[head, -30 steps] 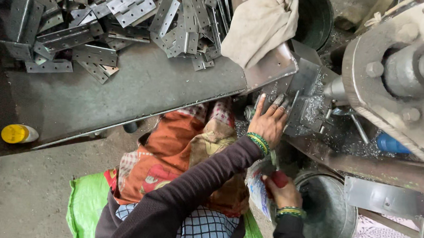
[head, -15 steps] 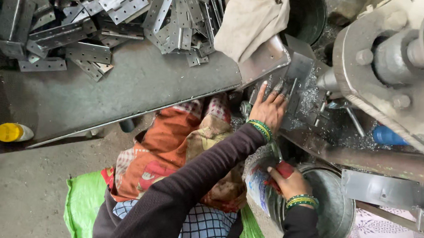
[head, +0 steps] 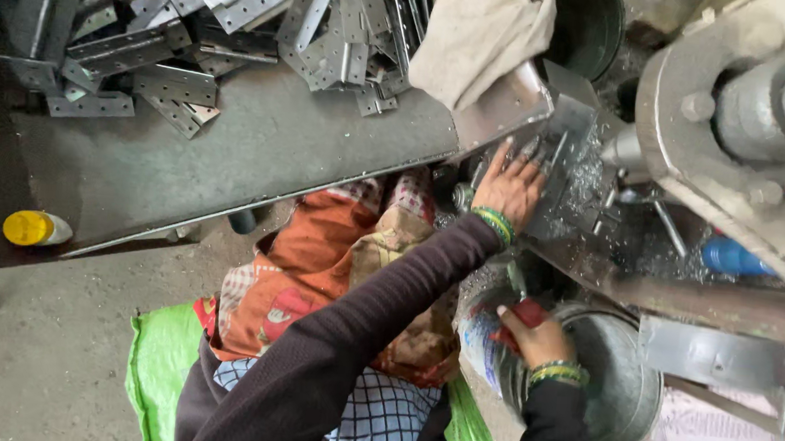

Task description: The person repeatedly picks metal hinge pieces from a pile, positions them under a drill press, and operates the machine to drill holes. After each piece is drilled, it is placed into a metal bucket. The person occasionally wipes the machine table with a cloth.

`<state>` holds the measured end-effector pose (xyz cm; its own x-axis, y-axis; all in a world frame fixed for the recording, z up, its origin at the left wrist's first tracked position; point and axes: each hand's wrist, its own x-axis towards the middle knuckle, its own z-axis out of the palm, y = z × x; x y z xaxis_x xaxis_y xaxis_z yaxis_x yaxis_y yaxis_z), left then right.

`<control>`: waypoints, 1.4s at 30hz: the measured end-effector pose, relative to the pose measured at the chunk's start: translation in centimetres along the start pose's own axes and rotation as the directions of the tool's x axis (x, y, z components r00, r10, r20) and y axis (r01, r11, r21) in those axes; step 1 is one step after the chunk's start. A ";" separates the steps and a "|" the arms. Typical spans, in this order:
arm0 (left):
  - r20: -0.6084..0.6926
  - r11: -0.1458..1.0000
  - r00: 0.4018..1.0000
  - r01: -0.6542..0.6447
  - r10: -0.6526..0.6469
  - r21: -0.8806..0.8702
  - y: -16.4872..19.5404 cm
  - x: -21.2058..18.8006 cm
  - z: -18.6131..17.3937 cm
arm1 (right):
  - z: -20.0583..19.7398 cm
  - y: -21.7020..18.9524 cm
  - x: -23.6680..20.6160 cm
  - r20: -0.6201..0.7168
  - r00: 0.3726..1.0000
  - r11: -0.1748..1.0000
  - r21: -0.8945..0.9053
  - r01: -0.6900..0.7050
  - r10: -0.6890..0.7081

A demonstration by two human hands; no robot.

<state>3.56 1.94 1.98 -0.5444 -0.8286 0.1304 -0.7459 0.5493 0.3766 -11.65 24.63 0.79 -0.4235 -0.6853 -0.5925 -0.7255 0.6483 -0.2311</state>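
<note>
- Left hand (head: 510, 187) lies flat, fingers spread, pressing a flat grey metal plate (head: 567, 159) at the machine.
- Right hand (head: 536, 336) clenched on a red-handled tool (head: 522, 311); perforated steel brackets (head: 232, 16) remain piled on the bench (head: 259, 147).

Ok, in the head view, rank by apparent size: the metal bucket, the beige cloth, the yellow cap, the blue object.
1. Metal bucket
2. Beige cloth, close to the bucket, so that order is unsure
3. Yellow cap and blue object look alike; the blue one is partly hidden.

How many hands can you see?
2. The left hand rests on a metal plate by the machine. The right hand grips a red thing over the metal bucket.
</note>
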 end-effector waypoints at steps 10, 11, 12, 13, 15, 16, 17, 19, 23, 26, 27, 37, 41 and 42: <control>-0.153 0.998 0.988 0.022 -0.031 -0.063 0.0 2.1 1.5 | 8.8 -0.4 2.1 -0.393 0.914 0.954 0.224 0.198 -0.098; -0.138 0.997 0.990 0.026 -0.036 -0.071 -0.2 2.0 1.5 | 8.9 -0.4 2.4 -0.358 0.928 0.935 0.282 0.213 -0.103; -0.125 0.996 0.991 0.032 -0.042 -0.081 -0.1 1.9 1.7 | 8.3 -0.1 2.1 -0.325 0.941 0.921 0.331 0.206 -0.094; -0.132 0.996 0.990 0.029 -0.040 -0.084 -0.1 1.9 1.9 | 7.2 0.1 1.5 -0.266 0.962 0.936 0.321 0.146 -0.059; -0.168 0.997 0.985 0.033 -0.045 -0.073 -0.5 3.1 2.1 | 4.3 -0.9 1.2 -0.154 0.988 0.955 0.289 0.065 -0.021; -0.161 0.996 0.986 0.040 -0.052 -0.080 -0.4 3.4 2.4 | 2.6 -0.9 0.6 -0.125 0.992 0.980 0.200 0.006 0.020; -0.141 0.995 0.988 0.045 -0.057 -0.088 -0.3 3.7 2.7 | 0.9 -1.0 0.3 -0.093 0.993 0.992 0.110 -0.062 0.073; -0.085 0.992 0.992 0.089 -0.096 -0.089 0.0 4.6 3.3 | 0.3 -1.1 -0.3 -0.031 0.991 0.986 0.110 -0.125 0.129; -0.139 0.987 0.982 0.112 -0.127 -0.113 0.1 5.8 3.6 | 5.5 -0.7 1.2 -0.288 0.957 0.999 0.042 -0.009 0.021; -0.130 0.988 0.986 0.093 -0.109 -0.125 -0.6 5.6 3.1 | 8.6 0.8 2.3 -0.390 0.920 0.986 0.138 0.088 -0.027; -0.085 0.987 0.989 0.112 -0.123 -0.115 -1.3 5.6 2.8 | 9.2 0.7 2.5 -0.360 0.933 0.960 0.257 0.112 -0.013; -0.140 0.991 0.986 0.076 -0.091 -0.112 -1.0 6.1 2.8 | 1.6 -1.3 -1.1 -0.070 0.995 0.969 0.241 -0.050 0.069; -0.092 0.971 0.990 0.087 -0.110 -0.224 -1.0 6.3 3.6 | 6.9 -1.0 1.3 -0.346 0.937 0.983 0.157 0.100 -0.040; -0.105 0.977 0.990 0.068 -0.091 -0.203 -1.1 6.3 3.5 | 8.1 -0.7 2.1 -0.417 0.905 0.983 0.117 0.144 -0.083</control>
<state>-0.38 -3.51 -0.86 -0.4309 -0.8820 0.1910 -0.6877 0.4580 0.5633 -7.68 25.44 -6.51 -0.5493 -0.8125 -0.1953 -0.7107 0.5771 -0.4023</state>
